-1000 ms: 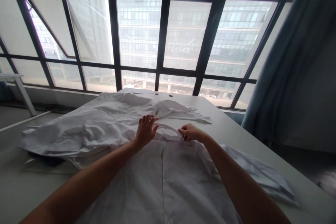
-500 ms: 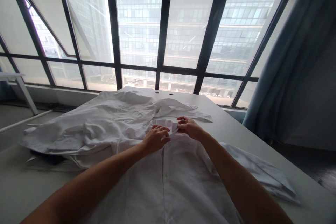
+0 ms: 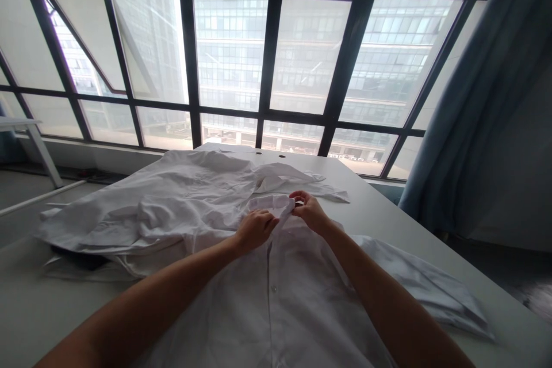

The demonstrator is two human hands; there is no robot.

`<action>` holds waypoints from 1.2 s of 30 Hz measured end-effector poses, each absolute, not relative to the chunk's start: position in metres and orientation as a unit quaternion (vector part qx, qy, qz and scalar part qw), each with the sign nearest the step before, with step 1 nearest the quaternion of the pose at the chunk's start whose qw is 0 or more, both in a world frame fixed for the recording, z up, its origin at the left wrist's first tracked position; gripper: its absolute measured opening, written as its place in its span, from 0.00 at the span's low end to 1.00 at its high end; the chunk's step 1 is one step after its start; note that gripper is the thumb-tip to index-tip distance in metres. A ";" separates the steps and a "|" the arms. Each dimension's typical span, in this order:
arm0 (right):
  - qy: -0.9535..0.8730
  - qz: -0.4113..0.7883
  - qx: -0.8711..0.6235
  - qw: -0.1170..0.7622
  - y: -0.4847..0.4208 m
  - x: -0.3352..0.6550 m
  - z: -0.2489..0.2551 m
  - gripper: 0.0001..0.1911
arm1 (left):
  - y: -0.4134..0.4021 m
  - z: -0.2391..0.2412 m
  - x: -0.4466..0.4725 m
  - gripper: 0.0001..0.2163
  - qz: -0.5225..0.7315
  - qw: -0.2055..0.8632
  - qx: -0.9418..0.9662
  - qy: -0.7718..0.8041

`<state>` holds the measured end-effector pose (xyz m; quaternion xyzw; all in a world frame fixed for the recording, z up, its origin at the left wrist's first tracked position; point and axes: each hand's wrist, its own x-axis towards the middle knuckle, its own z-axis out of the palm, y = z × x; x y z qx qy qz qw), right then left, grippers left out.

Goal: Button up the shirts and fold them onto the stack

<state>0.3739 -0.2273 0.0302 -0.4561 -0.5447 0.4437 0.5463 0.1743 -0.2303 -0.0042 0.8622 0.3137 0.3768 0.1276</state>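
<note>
A white button-up shirt [image 3: 297, 299] lies front side up before me, its collar pointing away and one sleeve [image 3: 422, 276] stretched to the right. My right hand [image 3: 311, 211] pinches the right part of the collar [image 3: 271, 202] and holds it slightly raised. At the collar's front opening, my left hand [image 3: 257, 229] is closed on the shirt fabric, its fingertips partly hidden behind the hand. Below the hands, a small button [image 3: 273, 288] shows on the front placket.
More white garments [image 3: 172, 190] lie spread and rumpled over the table's left and far parts. A dark item [image 3: 81, 259] peeks out beneath them. The white table [image 3: 431, 253] reaches toward large windows [image 3: 228, 52]; a blue curtain [image 3: 457, 109] hangs at right. Another table [image 3: 41, 152] stands at far left.
My left fingers have closed together at the collar opening, where they were more spread before. The right hand has lifted the collar edge a little, and more of its band shows.
</note>
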 end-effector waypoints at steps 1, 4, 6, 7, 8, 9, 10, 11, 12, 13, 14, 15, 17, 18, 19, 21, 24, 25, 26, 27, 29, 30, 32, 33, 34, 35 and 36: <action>-0.579 0.403 -0.473 0.528 -0.228 0.374 0.031 0.23 | -0.230 -0.005 0.174 0.14 0.379 0.125 0.862 0.311; -0.690 0.278 -0.481 0.464 -0.232 0.375 0.035 0.26 | -0.230 -0.007 0.174 0.10 0.385 0.111 0.869 0.290; -0.748 0.218 -0.465 0.421 -0.235 0.377 0.039 0.26 | -0.230 -0.007 0.173 0.10 0.383 0.097 0.876 0.276; -0.769 0.200 -0.458 0.399 -0.237 0.379 0.041 0.25 | -0.231 -0.007 0.173 0.09 0.382 0.090 0.879 0.272; -0.786 0.184 -0.456 0.376 -0.238 0.381 0.042 0.23 | -0.231 -0.007 0.173 0.09 0.383 0.085 0.880 0.269; -0.798 0.167 -0.458 0.354 -0.239 0.383 0.043 0.21 | -0.230 -0.007 0.172 0.08 0.386 0.083 0.879 0.267; -0.808 0.146 -0.463 0.335 -0.240 0.386 0.043 0.20 | -0.230 -0.006 0.172 0.08 0.391 0.081 0.878 0.266; -0.815 0.121 -0.471 0.316 -0.240 0.388 0.043 0.18 | -0.229 -0.006 0.172 0.07 0.396 0.080 0.875 0.267; -0.819 0.092 -0.483 0.295 -0.241 0.390 0.044 0.16 | -0.229 -0.006 0.172 0.07 0.398 0.076 0.873 0.271; -0.820 0.060 -0.499 0.274 -0.242 0.392 0.045 0.14 | -0.229 -0.006 0.172 0.07 0.396 0.066 0.872 0.280; -0.817 0.029 -0.519 0.251 -0.243 0.394 0.046 0.13 | -0.228 -0.006 0.172 0.07 0.388 0.052 0.873 0.291; -0.809 -0.002 -0.542 0.227 -0.245 0.395 0.047 0.11 | -0.229 -0.005 0.172 0.07 0.376 0.035 0.875 0.304; -0.788 -0.056 -0.584 0.185 -0.248 0.394 0.050 0.10 | -0.229 -0.005 0.173 0.06 0.348 -0.002 0.879 0.327; -0.779 -0.078 -0.598 0.171 -0.249 0.393 0.052 0.11 | -0.230 -0.004 0.173 0.05 0.336 -0.017 0.881 0.333; -0.773 -0.098 -0.606 0.159 -0.250 0.391 0.053 0.12 | -0.230 -0.003 0.173 0.04 0.329 -0.029 0.882 0.336; -0.770 -0.130 -0.609 0.141 -0.252 0.388 0.055 0.13 | -0.229 -0.001 0.171 0.05 0.323 -0.046 0.886 0.330; -0.760 -0.161 -0.617 0.125 -0.252 0.386 0.057 0.15 | -0.222 0.004 0.162 0.07 0.326 -0.046 0.897 0.297; -0.754 -0.166 -0.624 0.123 -0.252 0.387 0.057 0.15 | -0.218 0.006 0.158 0.08 0.327 -0.038 0.899 0.289; -0.749 -0.170 -0.628 0.125 -0.251 0.389 0.057 0.16 | -0.213 0.007 0.153 0.10 0.326 -0.028 0.900 0.286; -0.746 -0.173 -0.630 0.128 -0.251 0.392 0.057 0.16 | -0.207 0.008 0.148 0.11 0.324 -0.017 0.901 0.289; -0.749 -0.178 -0.624 0.135 -0.251 0.398 0.058 0.17 | -0.195 0.007 0.137 0.12 0.312 -0.005 0.902 0.299; -0.752 -0.179 -0.620 0.135 -0.251 0.401 0.058 0.17 | -0.190 0.006 0.133 0.12 0.302 -0.009 0.904 0.302; -0.763 -0.177 -0.609 0.127 -0.252 0.405 0.058 0.16 | -0.183 0.004 0.126 0.11 0.286 -0.033 0.908 0.305; -0.770 -0.174 -0.602 0.123 -0.253 0.406 0.058 0.14 | -0.181 0.004 0.124 0.11 0.283 -0.050 0.907 0.307; -0.778 -0.169 -0.592 0.120 -0.254 0.408 0.057 0.13 | -0.180 0.004 0.123 0.10 0.285 -0.067 0.904 0.310; -0.787 -0.164 -0.583 0.120 -0.254 0.408 0.057 0.12 | -0.181 0.004 0.123 0.08 0.293 -0.083 0.899 0.314; -0.792 -0.159 -0.576 0.122 -0.254 0.409 0.057 0.13 | -0.182 0.006 0.124 0.07 0.308 -0.098 0.892 0.318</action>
